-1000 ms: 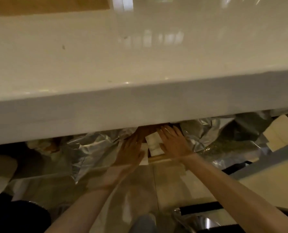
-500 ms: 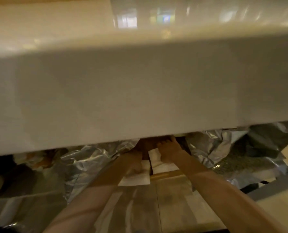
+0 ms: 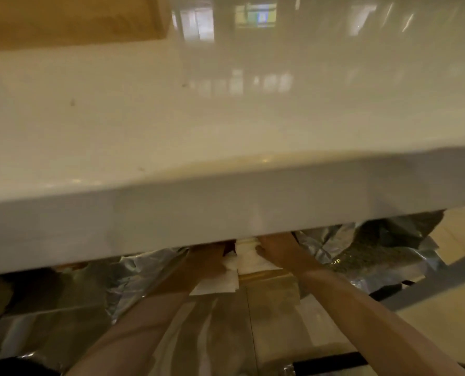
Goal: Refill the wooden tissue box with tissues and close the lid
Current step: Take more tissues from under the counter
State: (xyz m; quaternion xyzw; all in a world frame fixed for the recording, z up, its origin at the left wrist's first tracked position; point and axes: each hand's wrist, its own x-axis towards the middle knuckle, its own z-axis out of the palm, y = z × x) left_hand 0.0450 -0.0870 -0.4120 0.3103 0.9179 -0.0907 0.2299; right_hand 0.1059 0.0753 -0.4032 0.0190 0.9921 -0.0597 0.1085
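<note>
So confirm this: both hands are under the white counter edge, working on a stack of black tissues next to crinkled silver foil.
Wrong on colour. The head view shows both hands, left and right, under the white counter edge on white tissues, next to crinkled silver foil.

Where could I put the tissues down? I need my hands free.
The white counter is bare from its front edge back to the wooden board at far left. Below the edge it is crowded: both hands press on the tissues, with crumpled foil on either side.
</note>
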